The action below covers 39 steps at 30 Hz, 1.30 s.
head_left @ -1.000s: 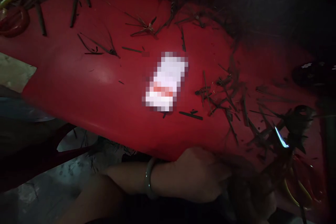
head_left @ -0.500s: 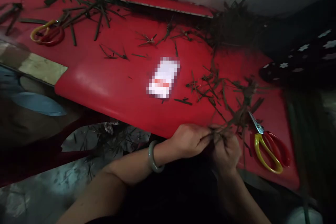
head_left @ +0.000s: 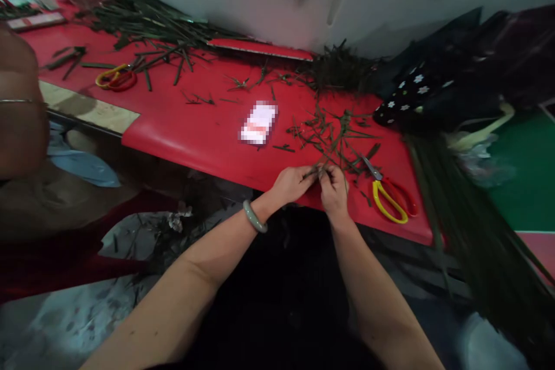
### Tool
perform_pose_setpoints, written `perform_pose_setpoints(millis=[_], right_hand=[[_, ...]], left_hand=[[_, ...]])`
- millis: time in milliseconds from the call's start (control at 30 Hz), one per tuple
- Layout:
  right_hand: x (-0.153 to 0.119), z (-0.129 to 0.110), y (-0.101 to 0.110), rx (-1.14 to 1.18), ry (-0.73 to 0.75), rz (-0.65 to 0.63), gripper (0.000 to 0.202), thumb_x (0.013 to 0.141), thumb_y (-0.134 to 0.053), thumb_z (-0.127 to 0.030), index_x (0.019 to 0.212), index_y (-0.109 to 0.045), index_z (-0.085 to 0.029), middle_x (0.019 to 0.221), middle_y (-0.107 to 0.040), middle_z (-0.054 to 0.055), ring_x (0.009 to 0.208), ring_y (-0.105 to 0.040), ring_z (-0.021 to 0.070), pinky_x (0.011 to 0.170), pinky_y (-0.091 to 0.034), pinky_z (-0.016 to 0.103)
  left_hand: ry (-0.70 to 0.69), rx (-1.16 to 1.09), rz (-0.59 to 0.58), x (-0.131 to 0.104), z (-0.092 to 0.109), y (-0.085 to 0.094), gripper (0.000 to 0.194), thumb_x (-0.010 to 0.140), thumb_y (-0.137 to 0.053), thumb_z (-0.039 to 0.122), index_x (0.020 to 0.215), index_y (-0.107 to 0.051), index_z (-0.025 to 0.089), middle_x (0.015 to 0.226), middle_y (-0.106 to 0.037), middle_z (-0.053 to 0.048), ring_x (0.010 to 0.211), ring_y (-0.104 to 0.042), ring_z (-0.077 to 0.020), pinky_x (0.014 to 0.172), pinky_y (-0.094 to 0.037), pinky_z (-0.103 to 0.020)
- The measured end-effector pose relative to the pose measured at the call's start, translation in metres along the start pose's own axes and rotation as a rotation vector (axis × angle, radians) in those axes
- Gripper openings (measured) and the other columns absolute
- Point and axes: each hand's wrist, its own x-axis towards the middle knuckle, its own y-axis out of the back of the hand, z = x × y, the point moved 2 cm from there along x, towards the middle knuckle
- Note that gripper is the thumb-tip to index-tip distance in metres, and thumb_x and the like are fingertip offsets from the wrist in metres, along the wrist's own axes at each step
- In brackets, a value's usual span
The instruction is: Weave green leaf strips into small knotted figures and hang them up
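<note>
Since half a second ago the view is tilting up; at the near edge of the surface [head_left: 182,133], the left hand [head_left: 291,185] is pinching dark strips [head_left: 314,172]; the right hand [head_left: 335,193] is clamping them too; scissors [head_left: 378,185] are lying farther right.

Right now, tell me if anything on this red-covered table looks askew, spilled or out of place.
Dark green scraps lie strewn beyond the right hand, which looks messy. Toward the left, the red cover stops short of the front edge, baring a pale strip, so it looks uneven.
</note>
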Motion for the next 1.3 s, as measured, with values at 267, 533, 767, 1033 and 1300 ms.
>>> perform_pose_setpoints(millis=[267, 533, 767, 1033, 1300], right_hand=[[0.003, 0.002, -0.003, 0.100, 0.016, -0.009, 0.018, 0.075, -0.047, -0.035, 0.072, -0.051, -0.018, 0.067, -0.054, 0.000, 0.063, -0.049, 0.0122, 0.063, -0.042, 0.026], [0.010, 0.015, -0.003, 0.148, 0.012, 0.050, 0.022, 0.073, -0.045, -0.037, 0.078, -0.052, -0.018, 0.074, -0.055, 0.002, 0.070, -0.050, 0.0137, 0.069, -0.044, 0.029], [0.007, 0.013, -0.002, 0.206, 0.017, 0.062, 0.022, 0.074, -0.045, -0.038, 0.079, -0.052, -0.018, 0.073, -0.056, 0.002, 0.067, -0.051, 0.0133, 0.068, -0.044, 0.029], [0.008, 0.017, -0.004, 0.167, -0.018, 0.055, 0.023, 0.074, -0.046, -0.038, 0.083, -0.052, -0.018, 0.082, -0.059, 0.003, 0.073, -0.054, 0.0133, 0.074, -0.045, 0.029], [0.007, 0.004, 0.000, 0.082, -0.015, 0.079, 0.020, 0.073, -0.045, -0.036, 0.076, -0.052, -0.018, 0.072, -0.059, 0.003, 0.069, -0.052, 0.0136, 0.069, -0.044, 0.028]], left_hand=[[-0.010, 0.023, 0.044, 0.005, -0.003, -0.004, 0.035, 0.084, -0.040, 0.037, 0.095, -0.065, 0.016, 0.086, -0.068, -0.005, 0.079, -0.061, -0.0172, 0.068, -0.045, -0.025], [0.055, 0.006, 0.111, 0.016, -0.001, -0.014, 0.034, 0.083, -0.042, 0.037, 0.090, -0.067, 0.015, 0.085, -0.069, -0.005, 0.079, -0.061, -0.0172, 0.071, -0.045, -0.025], [0.043, -0.132, 0.151, 0.014, -0.002, -0.016, 0.029, 0.081, -0.047, 0.031, 0.091, -0.067, 0.013, 0.086, -0.069, -0.007, 0.078, -0.061, -0.0161, 0.073, -0.045, -0.025], [0.061, 0.040, 0.191, 0.009, -0.004, -0.017, 0.033, 0.083, -0.042, 0.038, 0.087, -0.066, 0.016, 0.079, -0.067, -0.005, 0.071, -0.058, -0.0142, 0.065, -0.042, -0.023], [0.048, 0.134, 0.167, 0.009, 0.001, -0.014, 0.033, 0.084, -0.039, 0.037, 0.076, -0.063, 0.015, 0.071, -0.064, -0.003, 0.063, -0.053, -0.0125, 0.059, -0.037, -0.022]])
